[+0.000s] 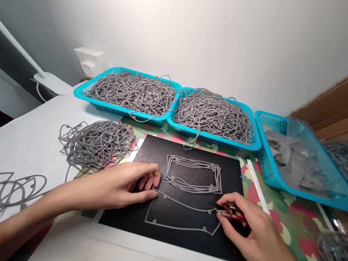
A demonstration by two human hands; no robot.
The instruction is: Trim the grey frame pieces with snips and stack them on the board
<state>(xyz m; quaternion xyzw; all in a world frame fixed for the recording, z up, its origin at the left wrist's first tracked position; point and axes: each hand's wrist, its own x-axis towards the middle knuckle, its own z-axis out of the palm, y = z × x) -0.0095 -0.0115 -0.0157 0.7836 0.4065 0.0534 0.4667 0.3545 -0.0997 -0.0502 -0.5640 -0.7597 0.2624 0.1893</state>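
Observation:
A thin grey rubber gasket (180, 228), a four-sided loop with small eyelets, lies flat on the black mat (139, 153). My left hand (137, 181) is at its upper left corner, thumb tip at the edge, the other fingers curled and apart from the thumb. At the right end, my right hand (242, 221) pinches a slim red tool (235, 216), its tip by the gasket's upper right corner. Most of the tool is hidden in the fingers, so its kind is unclear. Just above lies a stack of similar gaskets (192, 188), loosely overlapped.
Two blue baskets (122, 108) (213, 138) heaped with grey gaskets stand at the back. Another blue basket (282, 185) on the right holds flat grey pieces. A tangled gasket pile (100, 142) and several loose loops (8, 194) lie left. A lamp base (53, 83) stands behind.

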